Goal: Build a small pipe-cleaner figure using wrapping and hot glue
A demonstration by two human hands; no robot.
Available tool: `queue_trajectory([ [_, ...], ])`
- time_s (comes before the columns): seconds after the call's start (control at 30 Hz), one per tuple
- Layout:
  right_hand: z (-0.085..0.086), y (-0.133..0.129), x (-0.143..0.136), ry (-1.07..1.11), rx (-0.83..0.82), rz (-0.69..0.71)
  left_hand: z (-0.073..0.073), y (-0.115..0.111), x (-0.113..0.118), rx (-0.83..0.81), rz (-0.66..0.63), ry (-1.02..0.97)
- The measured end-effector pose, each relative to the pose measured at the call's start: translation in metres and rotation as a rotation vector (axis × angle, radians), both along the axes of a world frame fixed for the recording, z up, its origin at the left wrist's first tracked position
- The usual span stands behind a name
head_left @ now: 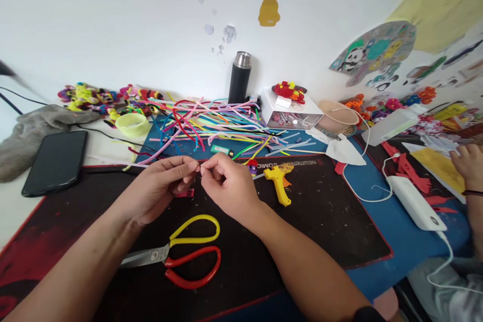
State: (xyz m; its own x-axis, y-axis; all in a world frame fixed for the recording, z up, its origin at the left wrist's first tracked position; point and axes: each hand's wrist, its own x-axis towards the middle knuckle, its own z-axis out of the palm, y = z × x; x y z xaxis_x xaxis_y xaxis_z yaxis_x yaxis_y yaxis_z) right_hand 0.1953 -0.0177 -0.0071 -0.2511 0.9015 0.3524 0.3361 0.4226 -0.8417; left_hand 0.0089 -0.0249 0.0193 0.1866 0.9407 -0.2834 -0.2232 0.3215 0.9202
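My left hand (166, 181) and my right hand (230, 181) meet above the dark desk mat (320, 231), fingertips pinched together. Whatever lies between the fingertips is too small to make out. Just below them is a small pink-red piece (184, 193) on the mat. Scissors (154, 255) with one yellow and one red handle lie beneath my hands, blades pointing left. To the right of my right hand rests a yellow glue gun (279, 181). A small purple and red figure (252, 166) sits partly hidden behind that hand.
Behind the mat spreads a pile of coloured pipe cleaners (222, 121), with a black thermos (239, 78) at the wall. A black phone (56, 161) lies at left. A white box (292, 110) and white power bank (417, 204) stand at right, near another person's hand (470, 166).
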Motion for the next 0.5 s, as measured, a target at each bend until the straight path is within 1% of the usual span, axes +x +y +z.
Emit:
queue_trajectory([
  [0.17, 0.001, -0.001, 0.0, 0.035, -0.046, 0.003, -0.005, -0.001, -0.003, -0.03, -0.033, -0.049],
  [0.5, 0.004, 0.0, 0.002, 0.06, -0.048, 0.03, 0.002, 0.001, -0.011, -0.059, -0.069, -0.02],
])
